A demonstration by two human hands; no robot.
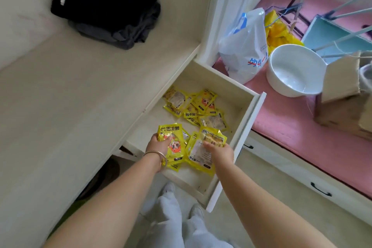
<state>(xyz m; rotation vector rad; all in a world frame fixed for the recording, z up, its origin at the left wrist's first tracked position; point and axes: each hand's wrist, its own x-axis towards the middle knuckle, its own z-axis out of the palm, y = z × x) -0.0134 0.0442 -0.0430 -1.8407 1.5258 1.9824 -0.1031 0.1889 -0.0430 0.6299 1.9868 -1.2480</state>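
Both grips in the open drawer
Our left grip curls round a yellow packet at the drawer's near end; our right grip pinches a second packet just beside it. A loose pile of packets lies farther back, apart from both.

Folded black clothing atop a grey garment near the far edge of the pale platform. On the pink mat: white plastic bag, white basin just beside it, cardboard box at the right edge.
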